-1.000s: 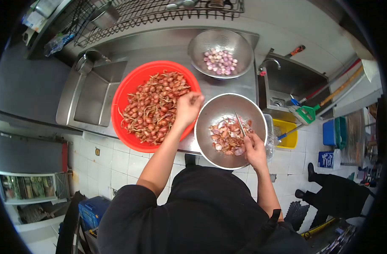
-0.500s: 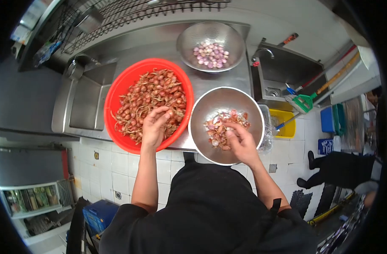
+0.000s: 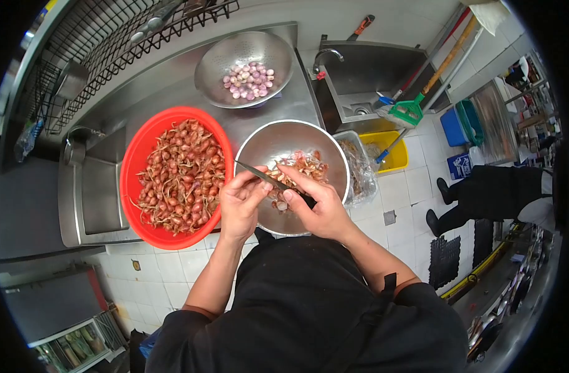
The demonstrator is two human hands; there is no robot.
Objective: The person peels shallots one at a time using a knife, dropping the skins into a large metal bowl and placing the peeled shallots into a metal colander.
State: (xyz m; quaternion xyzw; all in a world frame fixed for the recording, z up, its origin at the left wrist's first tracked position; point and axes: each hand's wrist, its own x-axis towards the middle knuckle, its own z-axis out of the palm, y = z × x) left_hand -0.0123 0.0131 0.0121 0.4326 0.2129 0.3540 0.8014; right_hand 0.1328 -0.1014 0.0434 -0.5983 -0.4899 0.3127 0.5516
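Note:
My right hand (image 3: 321, 205) grips a small knife (image 3: 259, 174), its dark blade pointing left across my left fingertips. My left hand (image 3: 239, 208) is closed in a pinch beneath the blade; what it pinches is mostly hidden, apparently a shallot. Both hands are at the near left part of a steel bowl (image 3: 341, 168) with loose shallot skins (image 3: 309, 163) in it. To the left, a red basin (image 3: 130, 186) is heaped with unpeeled shallots (image 3: 181, 177). Behind the bowl, a perforated colander (image 3: 213, 65) contains peeled pinkish shallots (image 3: 250, 81).
A sink (image 3: 97, 193) is at the left end of the steel counter, and another sink (image 3: 371, 81) at the back right. Right of the bowl are a clear plastic container (image 3: 359, 180) and a yellow tub (image 3: 396, 155). Another person (image 3: 496, 193) stands at the far right.
My left hand has moved from over the red basin to the bowl, meeting the right hand. The knife now shows clearly in my right hand. The view has shifted to the right.

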